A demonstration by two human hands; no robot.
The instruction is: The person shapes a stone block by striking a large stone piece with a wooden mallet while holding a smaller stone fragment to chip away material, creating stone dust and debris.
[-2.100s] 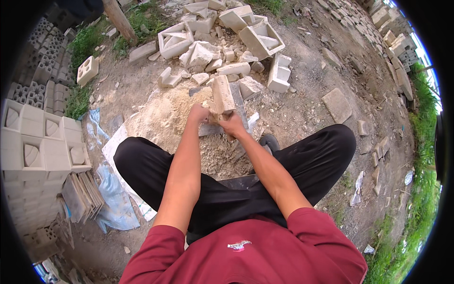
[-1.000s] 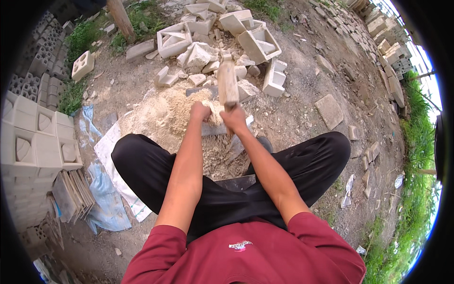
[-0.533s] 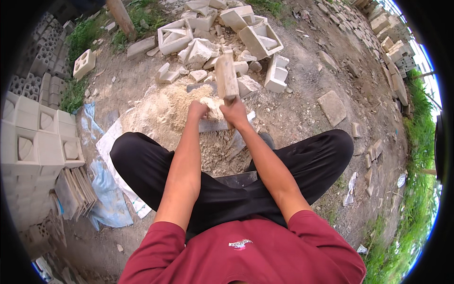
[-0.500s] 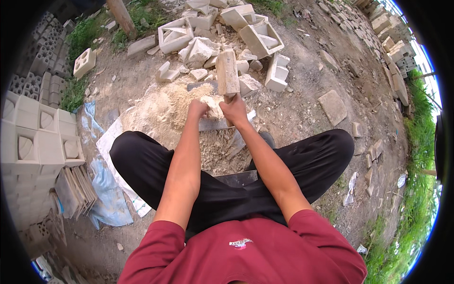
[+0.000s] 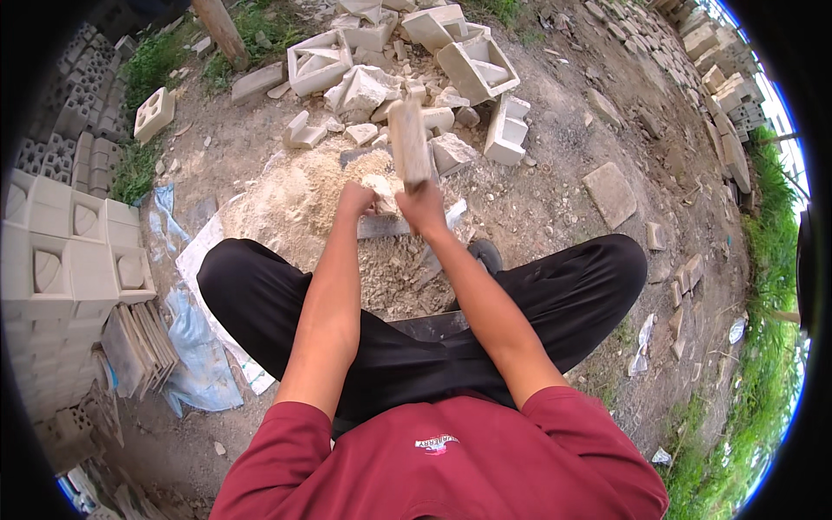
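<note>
Above the sand heap, the right hand was clamped around a long pale block, raised upright. Just left, the left hand seemed curled on a pale lump, over a flat slab. Broken blocks lay beyond.

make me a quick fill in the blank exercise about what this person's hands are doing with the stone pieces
1. The right hand grips a long pale block that points ____ from the hand.
2. The left hand rests on a small pale ____ lying on a flat slab.
3. The person's trousers are ____ in colour.
4. The pile of pale rubble and dust lies to the person's ____ of the hands.

Missing words: upward; chunk; black; left
</note>
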